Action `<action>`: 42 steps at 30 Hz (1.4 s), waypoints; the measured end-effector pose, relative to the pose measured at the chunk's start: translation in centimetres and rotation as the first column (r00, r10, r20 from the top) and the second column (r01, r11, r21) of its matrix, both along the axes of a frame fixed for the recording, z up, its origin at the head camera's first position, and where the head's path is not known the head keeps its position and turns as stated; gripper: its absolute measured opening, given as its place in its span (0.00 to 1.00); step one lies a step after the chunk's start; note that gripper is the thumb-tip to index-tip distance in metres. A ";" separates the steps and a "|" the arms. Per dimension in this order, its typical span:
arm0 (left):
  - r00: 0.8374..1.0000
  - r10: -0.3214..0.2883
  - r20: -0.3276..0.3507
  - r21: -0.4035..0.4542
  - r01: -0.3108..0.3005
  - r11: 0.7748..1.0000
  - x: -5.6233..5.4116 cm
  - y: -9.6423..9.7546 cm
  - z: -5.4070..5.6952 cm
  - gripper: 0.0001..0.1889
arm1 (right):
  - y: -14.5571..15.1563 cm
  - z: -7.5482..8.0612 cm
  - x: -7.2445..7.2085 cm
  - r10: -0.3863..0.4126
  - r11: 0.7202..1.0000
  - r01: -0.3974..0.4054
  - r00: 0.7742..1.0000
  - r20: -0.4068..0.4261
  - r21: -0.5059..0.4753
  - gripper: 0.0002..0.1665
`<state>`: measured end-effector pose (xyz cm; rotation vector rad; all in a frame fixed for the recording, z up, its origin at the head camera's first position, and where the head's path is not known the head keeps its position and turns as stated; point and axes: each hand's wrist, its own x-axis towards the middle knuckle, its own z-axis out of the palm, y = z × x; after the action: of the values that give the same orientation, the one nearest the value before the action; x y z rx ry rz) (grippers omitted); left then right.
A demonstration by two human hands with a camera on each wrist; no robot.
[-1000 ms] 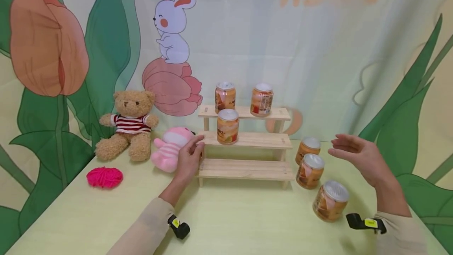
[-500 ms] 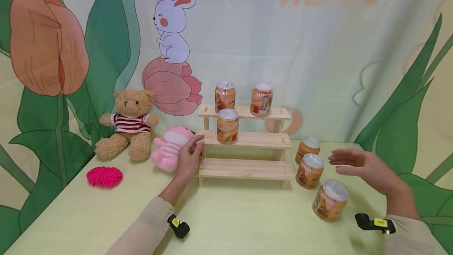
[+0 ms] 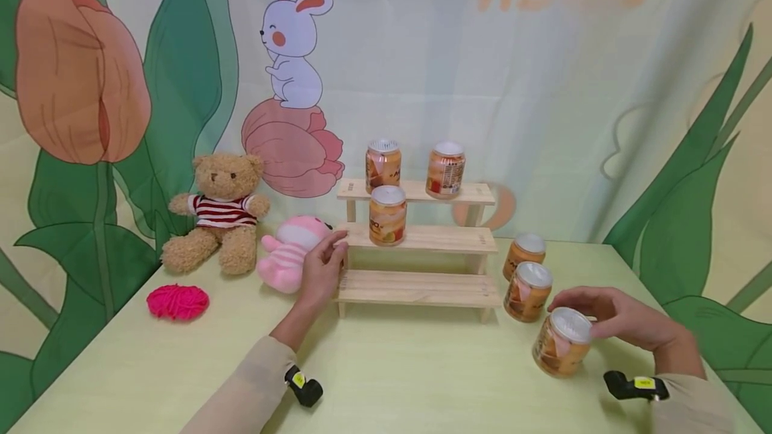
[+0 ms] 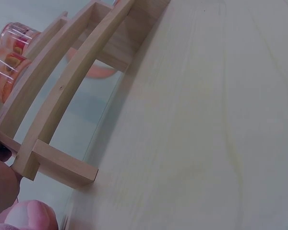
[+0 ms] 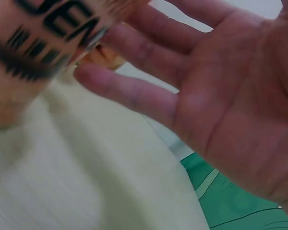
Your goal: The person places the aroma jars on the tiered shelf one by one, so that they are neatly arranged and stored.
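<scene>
My left hand (image 3: pixel 320 272) grips the left end of a three-tier wooden shelf (image 3: pixel 422 288); in the left wrist view the fingers lie at the end of its tiers. Beside the shelf's right side stand three orange-labelled cans with silvery lids. My right hand (image 3: pixel 627 320) reaches around the back and right of the nearest can (image 3: pixel 559 350), thumb close to its lid. Seen from the right wrist, the fingers (image 5: pixel 139 96) extend nearly straight alongside the printed can (image 5: pixel 33 52). Behind it are a middle can (image 3: pixel 527 297) and a farther can (image 3: pixel 522 258).
On the top tier stand two cans, one at left (image 3: pixel 382 169) and one at right (image 3: pixel 445 173). Another can (image 3: pixel 387 220) sits on the middle tier's left. A pink plush toy (image 3: pixel 286 256), teddy bear (image 3: pixel 226 213) and pink yarn (image 3: pixel 177 302) lie left of the shelf.
My right hand has come down and toward the person, from beside the rear cans to the nearest can. The left hand stays at the shelf, and the cans have not moved.
</scene>
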<state>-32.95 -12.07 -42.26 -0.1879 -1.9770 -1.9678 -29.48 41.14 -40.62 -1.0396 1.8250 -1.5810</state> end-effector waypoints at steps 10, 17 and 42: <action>1.000 0.020 -0.007 0.007 -0.020 1.000 -0.1 0.0 -0.6 0.15 | -0.3 -2.0 -0.2 0.059 0.998 -0.061 0.995 0.084 0.028 0.39; 1.000 0.022 -0.007 0.013 -0.022 1.000 0.0 0.0 -0.3 0.16 | -0.7 -2.3 -0.2 0.065 0.998 -0.064 0.995 0.070 -0.013 0.37; 1.000 -0.004 0.008 -0.024 0.004 1.000 1.6 0.2 1.7 0.17 | -3.2 0.2 -0.7 0.058 0.989 -0.083 0.979 -0.195 -0.122 0.34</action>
<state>-31.39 -11.83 -40.56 -0.1897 -2.0076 -1.9509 -30.21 37.90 -40.39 -1.3417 1.8044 -1.6226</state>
